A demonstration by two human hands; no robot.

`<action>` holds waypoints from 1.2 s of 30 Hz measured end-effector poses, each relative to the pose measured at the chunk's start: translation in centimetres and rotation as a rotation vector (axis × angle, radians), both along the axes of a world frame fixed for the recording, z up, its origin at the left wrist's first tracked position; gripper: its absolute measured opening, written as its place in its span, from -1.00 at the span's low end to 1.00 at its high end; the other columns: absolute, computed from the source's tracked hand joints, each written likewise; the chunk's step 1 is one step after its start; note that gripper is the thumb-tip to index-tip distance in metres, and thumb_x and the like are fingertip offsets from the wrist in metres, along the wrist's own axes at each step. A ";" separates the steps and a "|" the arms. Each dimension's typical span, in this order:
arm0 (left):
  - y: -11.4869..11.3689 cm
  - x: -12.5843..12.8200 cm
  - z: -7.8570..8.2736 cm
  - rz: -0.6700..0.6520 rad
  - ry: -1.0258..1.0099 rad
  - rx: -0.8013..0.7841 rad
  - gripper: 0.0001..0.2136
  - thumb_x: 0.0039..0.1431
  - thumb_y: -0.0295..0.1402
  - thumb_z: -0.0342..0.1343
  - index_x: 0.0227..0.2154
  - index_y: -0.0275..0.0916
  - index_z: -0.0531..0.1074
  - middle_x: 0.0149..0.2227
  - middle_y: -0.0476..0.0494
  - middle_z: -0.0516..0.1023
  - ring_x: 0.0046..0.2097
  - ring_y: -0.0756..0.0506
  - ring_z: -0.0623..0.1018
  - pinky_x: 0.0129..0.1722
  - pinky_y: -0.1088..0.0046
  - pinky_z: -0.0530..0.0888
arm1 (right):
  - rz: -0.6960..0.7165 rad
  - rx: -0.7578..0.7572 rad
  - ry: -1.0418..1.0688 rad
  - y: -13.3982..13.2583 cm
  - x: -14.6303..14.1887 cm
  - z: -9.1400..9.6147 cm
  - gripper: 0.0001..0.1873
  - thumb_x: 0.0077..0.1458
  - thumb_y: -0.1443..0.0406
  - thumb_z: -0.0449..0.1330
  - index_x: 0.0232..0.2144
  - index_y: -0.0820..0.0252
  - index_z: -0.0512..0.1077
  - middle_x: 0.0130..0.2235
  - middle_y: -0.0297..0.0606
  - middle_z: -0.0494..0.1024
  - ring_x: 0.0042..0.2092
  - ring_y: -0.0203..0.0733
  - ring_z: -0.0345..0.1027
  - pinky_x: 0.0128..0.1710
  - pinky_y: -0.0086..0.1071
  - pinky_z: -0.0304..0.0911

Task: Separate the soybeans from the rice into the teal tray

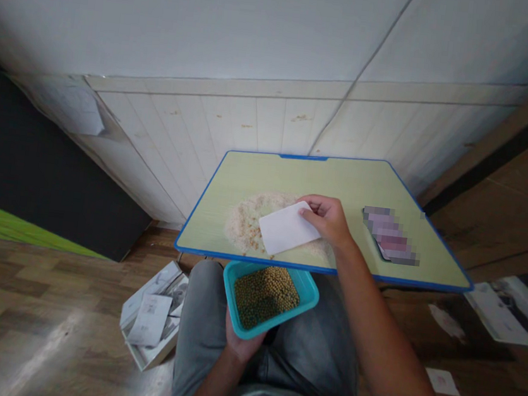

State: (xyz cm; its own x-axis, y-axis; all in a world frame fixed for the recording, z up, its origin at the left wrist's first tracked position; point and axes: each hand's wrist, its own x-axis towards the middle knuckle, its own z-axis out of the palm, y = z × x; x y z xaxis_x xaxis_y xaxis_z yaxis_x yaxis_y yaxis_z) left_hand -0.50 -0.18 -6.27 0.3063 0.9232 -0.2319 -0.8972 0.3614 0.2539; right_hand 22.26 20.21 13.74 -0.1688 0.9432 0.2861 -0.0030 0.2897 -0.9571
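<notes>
Card (pixel 286 228), one, is pinched by the right hand (pixel 328 221) above one grain pile (pixel 244 224). One bean tray (pixel 231 277) seems gripped underneath by the left hand (pixel 240 346).

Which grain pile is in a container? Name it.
The greenish-brown pile, in the teal tub; the whitish pile lies loose on the table.

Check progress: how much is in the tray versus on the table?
Done: teal tray holds a layer of greenish beans. In hand: right hand presses a white card on the grain pile; left hand holds the tray below the table edge. Left: the broad pale pile.
</notes>
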 end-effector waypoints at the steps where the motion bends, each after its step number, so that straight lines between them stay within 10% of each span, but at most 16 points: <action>1: 0.1 0.0 0.2 -0.005 0.015 -0.010 -0.48 0.57 -0.04 -0.18 0.26 0.17 0.67 0.50 0.09 0.49 0.69 -0.28 0.07 0.64 -0.20 -0.15 | 0.010 0.000 -0.004 0.0 0.0 0.0 -0.72 -0.07 0.11 0.46 -0.33 0.13 0.71 -0.36 -0.24 0.72 -0.39 -0.19 0.46 -0.44 -0.36 0.26; 9: 0.5 0.0 1.4 -0.010 0.125 -0.079 -0.47 0.53 -0.02 -0.13 0.06 0.08 0.80 0.38 0.03 0.65 0.66 -0.40 0.14 0.59 -0.26 0.08 | 0.007 0.036 -0.006 0.1 0.0 -0.2 -0.69 0.00 0.04 0.48 -0.30 0.11 0.70 -0.35 -0.22 0.71 -0.35 -0.15 0.50 -0.44 -0.33 0.29; 30: -0.2 -0.3 -1.0 -0.026 -0.076 -0.010 -0.47 0.59 -0.09 -0.21 0.20 0.15 0.71 0.47 0.12 0.50 0.69 -0.25 0.02 0.64 -0.18 -0.25 | 0.106 0.035 -0.020 -0.1 -0.4 0.1 -0.68 0.02 0.08 0.49 -0.26 0.18 0.71 -0.32 -0.23 0.70 -0.37 -0.25 0.42 -0.40 -0.37 0.26; 36: 0.2 0.0 -0.1 -0.002 -0.008 -0.070 -0.48 0.57 -0.07 -0.17 0.19 0.12 0.72 0.43 0.06 0.56 0.64 -0.30 0.19 0.64 -0.18 -0.05 | 0.068 0.014 -0.001 -0.2 -0.3 0.3 -0.69 -0.04 0.09 0.49 -0.29 0.16 0.71 -0.35 -0.24 0.71 -0.38 -0.24 0.42 -0.41 -0.37 0.23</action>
